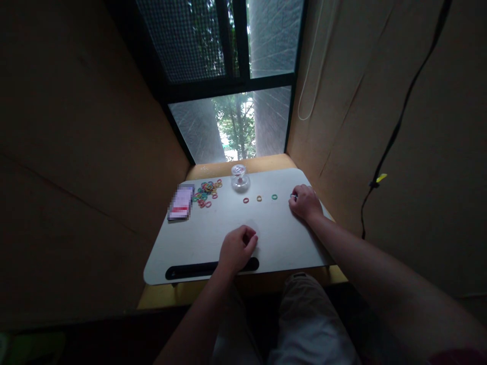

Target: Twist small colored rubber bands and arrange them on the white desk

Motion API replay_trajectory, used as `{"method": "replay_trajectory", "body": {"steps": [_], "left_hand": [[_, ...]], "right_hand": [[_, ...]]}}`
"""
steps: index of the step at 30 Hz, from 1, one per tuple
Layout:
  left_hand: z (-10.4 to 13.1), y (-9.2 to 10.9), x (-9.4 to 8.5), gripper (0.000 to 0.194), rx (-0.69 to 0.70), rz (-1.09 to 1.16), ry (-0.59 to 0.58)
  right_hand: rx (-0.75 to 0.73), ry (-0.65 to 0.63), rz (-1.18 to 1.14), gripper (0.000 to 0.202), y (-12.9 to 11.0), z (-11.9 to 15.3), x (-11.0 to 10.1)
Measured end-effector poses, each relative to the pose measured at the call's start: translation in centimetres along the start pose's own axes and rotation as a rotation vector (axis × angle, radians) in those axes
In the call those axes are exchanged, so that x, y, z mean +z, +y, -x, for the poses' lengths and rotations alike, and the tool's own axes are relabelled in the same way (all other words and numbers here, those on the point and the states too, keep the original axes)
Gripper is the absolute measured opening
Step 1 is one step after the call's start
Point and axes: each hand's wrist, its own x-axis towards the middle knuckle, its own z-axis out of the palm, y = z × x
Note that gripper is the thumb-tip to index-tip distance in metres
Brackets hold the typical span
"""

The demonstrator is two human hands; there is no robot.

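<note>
My right hand (305,203) rests at the right side of the white tabletop, its fingers closed on a small dark teal ring-shaped band (292,196), mostly covered by the fingertips. To its left, a green band (274,196), a yellow-orange band (259,198) and a red band (245,200) lie spaced in a row. Near the front edge, my left hand (236,248) is curled with thumb and fingers drawn together; nothing shows in it. A loose pile of coloured bands (207,189) lies at the back left.
A clear plastic container (239,178) stands at the back of the white table (213,233). A phone (181,202) lies at the left edge. A black slot (190,270) runs along the front. Walls flank both sides, with a window (236,121) behind.
</note>
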Motion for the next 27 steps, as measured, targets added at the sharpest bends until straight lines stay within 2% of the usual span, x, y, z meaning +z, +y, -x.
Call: {"method": "replay_trajectory", "body": {"steps": [11, 21, 27], "left_hand": [[-0.02, -0.08, 0.09, 0.015, -0.002, -0.009, 0.001], [0.00, 0.16, -0.02, 0.014, -0.001, -0.021, 0.003], [-0.02, 0.25, -0.08, 0.016, -0.015, -0.025, -0.003]], "right_hand": [[-0.006, -0.036, 0.011, 0.017, 0.08, -0.05, 0.00], [-0.055, -0.057, -0.068, 0.018, 0.13, -0.08, -0.09], [-0.001, -0.036, -0.032, 0.020, 0.15, -0.05, 0.11]]}}
